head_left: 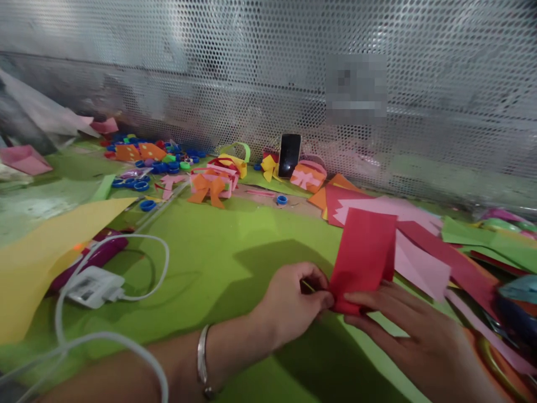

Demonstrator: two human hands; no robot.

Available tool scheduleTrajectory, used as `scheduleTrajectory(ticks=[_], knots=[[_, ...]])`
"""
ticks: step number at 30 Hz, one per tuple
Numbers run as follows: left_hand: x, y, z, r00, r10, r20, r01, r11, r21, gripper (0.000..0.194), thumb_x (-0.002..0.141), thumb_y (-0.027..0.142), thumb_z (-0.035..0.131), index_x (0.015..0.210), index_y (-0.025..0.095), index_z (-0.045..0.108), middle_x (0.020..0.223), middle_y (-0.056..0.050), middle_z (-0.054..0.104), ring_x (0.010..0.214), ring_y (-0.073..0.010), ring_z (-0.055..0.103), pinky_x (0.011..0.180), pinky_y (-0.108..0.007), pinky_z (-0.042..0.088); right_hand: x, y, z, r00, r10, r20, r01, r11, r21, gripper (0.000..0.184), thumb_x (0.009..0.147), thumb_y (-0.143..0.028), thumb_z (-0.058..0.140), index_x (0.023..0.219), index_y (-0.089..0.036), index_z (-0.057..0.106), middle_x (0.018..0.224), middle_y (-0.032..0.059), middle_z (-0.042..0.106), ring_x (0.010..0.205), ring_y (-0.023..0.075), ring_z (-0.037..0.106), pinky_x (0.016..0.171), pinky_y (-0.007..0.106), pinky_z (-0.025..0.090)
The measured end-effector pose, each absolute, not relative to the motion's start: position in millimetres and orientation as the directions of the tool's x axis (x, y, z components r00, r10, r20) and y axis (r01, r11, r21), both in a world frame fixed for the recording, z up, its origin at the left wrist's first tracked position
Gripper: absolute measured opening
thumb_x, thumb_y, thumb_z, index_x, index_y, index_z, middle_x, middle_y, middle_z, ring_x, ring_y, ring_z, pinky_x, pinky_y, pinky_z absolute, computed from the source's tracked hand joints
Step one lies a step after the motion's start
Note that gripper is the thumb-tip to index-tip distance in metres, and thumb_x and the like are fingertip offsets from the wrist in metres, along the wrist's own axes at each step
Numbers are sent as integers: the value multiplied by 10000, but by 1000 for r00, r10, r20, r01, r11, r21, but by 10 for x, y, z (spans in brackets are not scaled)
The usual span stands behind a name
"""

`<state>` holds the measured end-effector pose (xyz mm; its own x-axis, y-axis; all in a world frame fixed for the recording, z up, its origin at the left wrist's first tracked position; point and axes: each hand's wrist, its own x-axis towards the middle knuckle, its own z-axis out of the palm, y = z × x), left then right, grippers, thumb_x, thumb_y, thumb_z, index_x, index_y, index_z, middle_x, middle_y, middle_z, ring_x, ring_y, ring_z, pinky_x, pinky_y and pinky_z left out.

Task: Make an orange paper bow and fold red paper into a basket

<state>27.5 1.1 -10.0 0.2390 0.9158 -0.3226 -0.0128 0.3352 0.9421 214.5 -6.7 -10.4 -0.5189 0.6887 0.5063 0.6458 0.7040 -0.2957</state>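
A folded piece of red paper [364, 252] stands tilted up over the green table, right of the middle. My left hand [297, 296], with a silver bangle at the wrist, pinches its lower left corner between thumb and forefinger. From the right, my right hand [403, 324] grips the paper's lower edge; its thumb and fingers lie along the fold, and part of them is hidden behind the sheet. Behind it lie pink paper with a zigzag edge [390, 211] and more red paper [448, 257].
Small paper bags with bows [210, 187] stand at the back, beside an upright phone [290, 155]. Blue plastic rings [147, 205] are scattered at the left. A white charger [94, 285] with a looping cable lies near yellow paper [37, 268]. Perforated metal [251, 67] walls the back.
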Motion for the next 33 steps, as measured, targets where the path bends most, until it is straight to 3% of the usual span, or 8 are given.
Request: scheduleTrajectory(ticks=[4, 9, 14, 19, 23, 27, 30, 33], knots=[[265, -2, -116, 278, 944, -176, 41, 172, 984, 200, 635, -15, 564, 682, 177, 535, 661, 29, 567, 625, -106, 512, 564, -218, 399, 2106, -70, -56, -460, 683, 568, 654, 693, -304, 100, 864, -346, 603, 881, -264, 657, 722, -8, 676, 643, 142, 656, 563, 225, 526], [271, -29, -77, 262, 947, -188, 76, 174, 982, 212, 615, 24, 652, 717, 180, 552, 705, 15, 602, 667, -133, 542, 604, -239, 425, 2071, -89, -59, -437, 732, 522, 685, 648, -334, 127, 893, -375, 562, 920, -270, 628, 799, -16, 696, 702, 130, 664, 594, 211, 533], [260, -34, -57, 218, 972, -88, 207, 42, 977, 146, 668, 34, 642, 704, 174, 630, 729, 9, 625, 687, -129, 559, 653, -236, 435, 2073, -95, -49, -411, 733, 543, 682, 642, -350, 151, 873, -411, 587, 920, -279, 642, 795, -23, 700, 684, 128, 667, 605, 202, 550], [235, -19, -74, 198, 980, -3, 161, -29, 987, 139, 716, 73, 649, 802, 177, 682, 776, 3, 652, 726, -130, 599, 673, -222, 461, 2067, -91, 45, -348, 781, 518, 658, 597, -459, 204, 839, -478, 606, 885, -291, 673, 781, -41, 736, 616, 128, 685, 561, 181, 561], [258, -35, -60, 191, 981, 39, 152, -69, 986, 123, 695, 83, 710, 784, 168, 704, 755, 1, 652, 706, -126, 592, 670, -216, 472, 2099, -113, 9, -267, 821, 504, 662, 537, -523, 158, 858, -401, 587, 852, -290, 700, 766, -34, 741, 605, 140, 684, 548, 200, 558], [281, -54, -67, 173, 983, 62, 47, -71, 996, 282, 627, 12, 745, 853, 164, 670, 744, 21, 651, 679, -115, 604, 621, -195, 484, 2132, -148, -76, -186, 867, 462, 667, 457, -589, 161, 871, -368, 569, 874, -276, 701, 814, -14, 742, 681, 160, 698, 564, 210, 554], [260, -45, -107, 145, 963, 228, 134, -248, 959, 236, 643, -37, 709, 764, 157, 654, 700, 29, 644, 655, -103, 596, 617, -187, 467, 2131, -149, -109, -172, 870, 461, 664, 448, -598, 156, 850, -408, 599, 890, -286, 687, 811, -26, 742, 674, 155, 700, 511, 187, 541], [224, -25, -152, 171, 865, 472, 262, -502, 825, 172, 691, -23, 694, 701, 145, 660, 710, 6, 660, 686, -104, 597, 668, -190, 466, 2117, -128, -126, -259, 829, 495, 633, 533, -561, 231, 771, -435, 692, 965, -313, 663, 849, -47, 745, 693, 144, 704, 582, 181, 568]])
